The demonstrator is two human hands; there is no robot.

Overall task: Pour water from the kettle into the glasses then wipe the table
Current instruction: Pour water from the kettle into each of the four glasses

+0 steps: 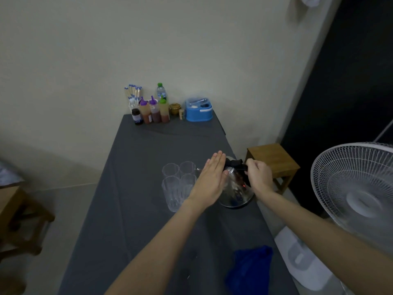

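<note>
A shiny steel kettle (237,193) with a black handle stands on the dark grey table (136,209) near its right edge. My right hand (258,177) is closed around the black handle. My left hand (211,180) lies flat with fingers straight against the kettle's left side, hiding part of it. Several clear ribbed glasses (172,192) stand upright in a tight cluster just left of the kettle; whether they hold water I cannot tell. A crumpled blue cloth (248,271) lies on the table near its front right corner.
At the table's far end by the wall stand sauce bottles (154,111), a water bottle (162,91), a blue box (198,110) and a small brown pot (174,107). A wooden stool (273,159) and a white fan (357,194) are to the right.
</note>
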